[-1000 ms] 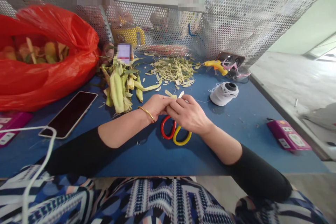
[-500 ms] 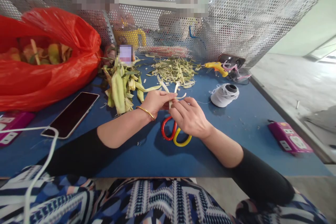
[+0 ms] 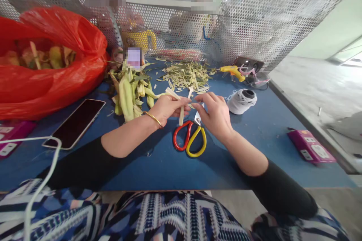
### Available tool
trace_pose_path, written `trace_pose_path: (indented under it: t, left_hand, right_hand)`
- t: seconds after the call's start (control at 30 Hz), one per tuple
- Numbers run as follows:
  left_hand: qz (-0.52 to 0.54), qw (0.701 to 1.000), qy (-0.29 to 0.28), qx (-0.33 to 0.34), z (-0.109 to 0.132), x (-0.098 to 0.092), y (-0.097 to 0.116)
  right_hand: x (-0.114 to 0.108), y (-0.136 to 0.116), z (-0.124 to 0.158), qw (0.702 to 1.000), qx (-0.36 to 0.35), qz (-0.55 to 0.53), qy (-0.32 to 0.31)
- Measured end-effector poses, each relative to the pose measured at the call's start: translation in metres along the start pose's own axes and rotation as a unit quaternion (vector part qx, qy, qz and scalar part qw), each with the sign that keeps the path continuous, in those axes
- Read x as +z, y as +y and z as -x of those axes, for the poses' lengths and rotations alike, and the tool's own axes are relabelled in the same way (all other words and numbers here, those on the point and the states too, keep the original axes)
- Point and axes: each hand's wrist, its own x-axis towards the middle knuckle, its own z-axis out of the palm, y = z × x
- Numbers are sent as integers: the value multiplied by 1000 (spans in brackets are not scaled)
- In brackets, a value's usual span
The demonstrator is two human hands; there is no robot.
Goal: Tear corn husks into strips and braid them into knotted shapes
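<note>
My left hand, with a gold bangle at the wrist, pinches pale husk strips above the blue table. My right hand grips the other ends of the same strips, fingers closed on them. Red-and-yellow scissors lie on the table just below both hands. A pile of green corn husks sits to the left of my left hand.
A red plastic bag of husks fills the far left. A phone with a white cable, a thread spool, a yellow glue gun, cut husk scraps and pink power strips lie around. Perforated metal screen behind.
Both hands lifted off the scissors and moved away from me. They drew apart, and the husk strips now spread between them, one end hanging down.
</note>
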Motion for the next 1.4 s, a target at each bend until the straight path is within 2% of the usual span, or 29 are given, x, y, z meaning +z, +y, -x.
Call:
trace_pose_path:
  t: [0.07,0.13,0.27,0.37,0.5,0.6,0.73,0.8,0.87,1.03,1.17,1.27,1.33,1.4]
  left_hand:
    - [-7,1000,1,-9,2,2,1]
    - [-13,1000,6,-14,4,4,2]
    - [-43,999,-3,3,4,5,0]
    - [-67,998,14,14,0,2,-1]
    - [-61,998,25,23,-5,-2,-1]
    - [-50,998,12,24,-5,-3,1]
    - [-36,999,-31,-12,0,0,4]
    - [-41,997,-56,-25,3,2,3]
    - [-58,995,-75,-27,5,4,1]
    - [-98,991,-92,-10,5,6,-7]
    - [-126,987,-99,-1,6,6,-7]
    - [-155,981,-112,-6,8,7,-7]
    - [-174,977,-126,-7,11,9,-8]
    - [-188,973,-136,-3,13,11,-10]
  right_hand:
    - [2,3,-1,998,2,-13,-55]
    - [4,5,-1,996,-3,-21,-85]
    - [4,5,-2,995,2,-30,-90]
    - [-4,5,-5,994,9,-49,-95]
    - [-14,7,-12,985,63,-119,-111]
    - [-13,11,-14,954,157,-217,-135]
    - [-2,14,-13,882,282,-357,-123]
    - [3,13,-12,855,307,-408,-94]
    - [6,11,-10,842,310,-435,-74]
    - [12,10,-6,855,302,-420,-35]
    - [15,12,-4,904,278,-324,-19]
    - [11,10,-6,940,214,-266,-21]
    - [7,7,-7,942,185,-278,-36]
    - [4,4,-8,927,191,-312,-80]
